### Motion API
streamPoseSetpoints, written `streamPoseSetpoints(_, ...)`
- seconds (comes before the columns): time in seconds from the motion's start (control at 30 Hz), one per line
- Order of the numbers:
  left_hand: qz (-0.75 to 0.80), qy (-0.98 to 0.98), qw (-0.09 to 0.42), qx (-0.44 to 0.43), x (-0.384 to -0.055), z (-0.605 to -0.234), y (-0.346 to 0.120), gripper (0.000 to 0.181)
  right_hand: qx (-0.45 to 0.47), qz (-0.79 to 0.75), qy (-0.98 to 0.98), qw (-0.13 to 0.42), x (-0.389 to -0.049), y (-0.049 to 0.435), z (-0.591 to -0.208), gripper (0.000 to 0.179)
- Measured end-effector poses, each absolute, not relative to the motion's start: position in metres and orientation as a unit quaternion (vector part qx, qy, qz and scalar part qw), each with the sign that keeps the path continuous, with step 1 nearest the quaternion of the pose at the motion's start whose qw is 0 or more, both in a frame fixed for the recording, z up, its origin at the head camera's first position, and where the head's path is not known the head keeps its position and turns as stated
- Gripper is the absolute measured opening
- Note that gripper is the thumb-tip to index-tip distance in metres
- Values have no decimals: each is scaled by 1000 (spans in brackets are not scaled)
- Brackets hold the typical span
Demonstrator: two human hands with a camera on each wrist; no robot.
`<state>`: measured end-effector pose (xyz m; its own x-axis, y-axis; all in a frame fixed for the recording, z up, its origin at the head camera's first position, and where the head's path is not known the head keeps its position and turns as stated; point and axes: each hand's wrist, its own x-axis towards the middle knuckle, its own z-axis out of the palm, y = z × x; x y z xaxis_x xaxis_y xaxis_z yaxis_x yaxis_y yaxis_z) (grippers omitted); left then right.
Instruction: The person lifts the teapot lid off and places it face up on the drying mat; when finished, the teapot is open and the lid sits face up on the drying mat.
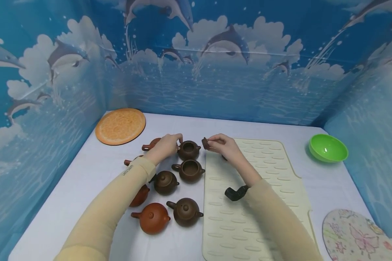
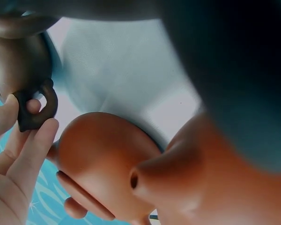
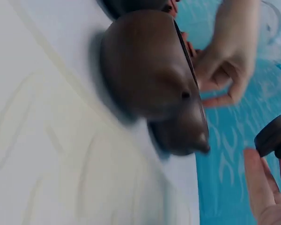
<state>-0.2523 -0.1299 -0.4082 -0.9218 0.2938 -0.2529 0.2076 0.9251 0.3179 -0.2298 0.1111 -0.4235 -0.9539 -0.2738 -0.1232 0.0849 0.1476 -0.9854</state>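
Note:
My left hand (image 1: 164, 145) pinches the handle (image 2: 49, 105) of a lidless dark brown teapot (image 1: 187, 156) at the back of the group. In the right hand (image 1: 227, 148), a small dark brown lid (image 1: 205, 143) is held between thumb and fingers by its knob, a little to the right of that teapot and above the mat's far left corner. A second lidless brown teapot (image 1: 191, 178) stands just in front. Under the right hand a dark item (image 1: 224, 157) is mostly hidden.
Lidded brown teapots (image 1: 185, 214) and reddish teapots (image 1: 153, 221) stand nearer me, some partly behind my left arm. A cream mat (image 1: 228, 221) bears a black pipe-shaped object (image 1: 236, 194). Around lie an orange round mat (image 1: 121, 127), a green bowl (image 1: 328, 148) and a butterfly mat (image 1: 356, 235).

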Motion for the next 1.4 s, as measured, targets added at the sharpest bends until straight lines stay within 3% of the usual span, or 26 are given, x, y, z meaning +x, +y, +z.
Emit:
streamPoseSetpoints(0.27,142,971,138,134,-253,-410,-131,21,-37,-758,614,217,-202,166,-441,25)
streamPoseSetpoints(0.47,153,968,148,136,-253,-407,-133,20,-17,-759,605,240,-182,185,-444,49)
streamPoseSetpoints(0.67,152,968,145,136,-251,-405,-134,19,0,-623,748,228,-172,189,-447,57)
streamPoseSetpoints(0.93,153,968,146,135,-252,-408,-132,20,6,-470,868,163,-166,187,-456,44)
streamPoseSetpoints(1.4,167,965,152,129,-254,-409,-134,21,4,-389,910,144,-164,187,-457,48)
